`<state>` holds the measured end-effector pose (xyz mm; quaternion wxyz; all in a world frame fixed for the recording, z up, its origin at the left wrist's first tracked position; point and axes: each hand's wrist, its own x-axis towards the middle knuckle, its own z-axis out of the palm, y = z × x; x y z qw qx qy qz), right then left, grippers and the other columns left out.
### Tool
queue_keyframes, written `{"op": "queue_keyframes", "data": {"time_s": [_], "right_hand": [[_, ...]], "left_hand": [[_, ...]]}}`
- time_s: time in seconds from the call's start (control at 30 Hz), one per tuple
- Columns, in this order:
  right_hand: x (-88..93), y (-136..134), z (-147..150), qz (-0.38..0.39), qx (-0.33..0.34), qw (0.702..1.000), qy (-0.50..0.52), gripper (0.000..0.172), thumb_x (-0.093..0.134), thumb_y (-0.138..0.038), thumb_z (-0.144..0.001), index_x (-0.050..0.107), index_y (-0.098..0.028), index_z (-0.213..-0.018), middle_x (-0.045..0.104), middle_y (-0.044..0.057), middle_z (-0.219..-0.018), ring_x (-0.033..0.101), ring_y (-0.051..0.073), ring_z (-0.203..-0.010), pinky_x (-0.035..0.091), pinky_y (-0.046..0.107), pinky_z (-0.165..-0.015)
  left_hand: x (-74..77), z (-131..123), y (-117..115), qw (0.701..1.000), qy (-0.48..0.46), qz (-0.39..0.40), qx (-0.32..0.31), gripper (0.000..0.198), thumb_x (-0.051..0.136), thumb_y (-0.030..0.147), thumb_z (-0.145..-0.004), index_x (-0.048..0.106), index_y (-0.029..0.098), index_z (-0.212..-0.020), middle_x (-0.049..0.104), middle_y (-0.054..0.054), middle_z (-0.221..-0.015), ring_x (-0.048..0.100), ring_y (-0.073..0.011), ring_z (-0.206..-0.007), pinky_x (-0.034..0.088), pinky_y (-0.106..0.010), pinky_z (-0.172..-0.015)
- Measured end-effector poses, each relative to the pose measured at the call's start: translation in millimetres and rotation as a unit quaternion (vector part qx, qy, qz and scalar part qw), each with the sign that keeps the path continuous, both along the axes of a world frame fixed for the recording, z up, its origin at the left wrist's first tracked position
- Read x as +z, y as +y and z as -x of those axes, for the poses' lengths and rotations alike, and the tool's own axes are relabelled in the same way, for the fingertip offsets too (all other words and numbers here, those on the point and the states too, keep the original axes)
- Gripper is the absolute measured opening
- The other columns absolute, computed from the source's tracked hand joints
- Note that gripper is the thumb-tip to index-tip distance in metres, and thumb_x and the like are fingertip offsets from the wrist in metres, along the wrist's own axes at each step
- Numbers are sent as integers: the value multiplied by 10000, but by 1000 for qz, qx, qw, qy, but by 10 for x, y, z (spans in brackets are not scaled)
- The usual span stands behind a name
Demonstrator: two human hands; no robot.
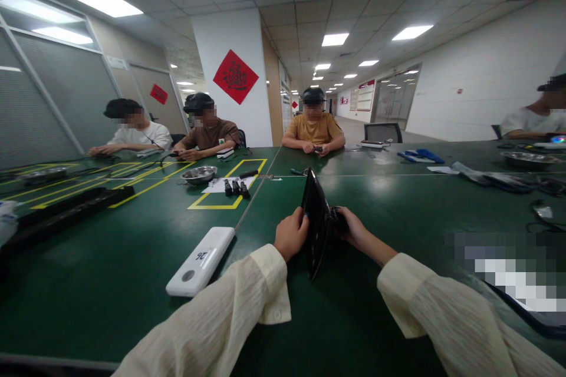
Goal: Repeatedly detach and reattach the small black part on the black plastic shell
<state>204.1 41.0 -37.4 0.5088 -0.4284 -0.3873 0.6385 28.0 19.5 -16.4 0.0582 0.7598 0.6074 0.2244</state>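
Note:
A thin black panel [315, 224] stands nearly upright over the green table, seen almost edge-on, so its exact kind is unclear. My left hand [292, 234] grips its left edge, the thumb pressed along the side. On the panel's other side, my right hand [351, 228] is closed around a dark part [338, 221] that joins or touches it; the fingers partly hide that part. To the left of my left hand lies a white power bank [201, 262] marked 26.
Several small black parts [236, 188] lie on white paper inside yellow tape, beside a metal bowl [198, 175]. A long black tray [66, 212] is at left. Blue items [421, 156] and plastic bags [490, 179] lie at right. A person [313, 129] sits opposite; others sit along the sides.

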Motion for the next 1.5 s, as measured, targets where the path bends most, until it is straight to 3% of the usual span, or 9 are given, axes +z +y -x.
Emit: {"op": "queue_keyframes", "data": {"time_s": [0.63, 1.33, 1.5], "right_hand": [[-26, 19, -5, -6, 0, 1000, -4, 167, 390, -289, -791, 535, -208, -777, 526, -17, -553, 478, 123, -455, 322, 199, -362], [-9, -13, -9, -5, 1, 1000, -10, 180, 383, -287, -804, 541, -205, -783, 540, -14, -561, 480, 118, -441, 316, 197, -350], [11, -25, -5, 0, -1, 1000, -5, 181, 381, -280, -803, 543, -202, -787, 536, -14, -552, 470, 116, -427, 302, 197, -339]], "left_hand": [[-4, 11, -1, 1000, 3, 12, 0, 283, 267, 332, -938, 487, 211, -1069, 665, -65, -953, 620, -198, -909, 395, -261, -723], [-2, 23, 7, 1000, -18, 14, -11, 419, 148, 389, -959, 535, 230, -957, 670, -41, -885, 627, -176, -826, 378, -245, -661], [2, 10, 7, 1000, -4, 5, -7, 380, 204, 374, -953, 551, 223, -916, 674, -44, -880, 630, -179, -819, 373, -242, -648]]}}
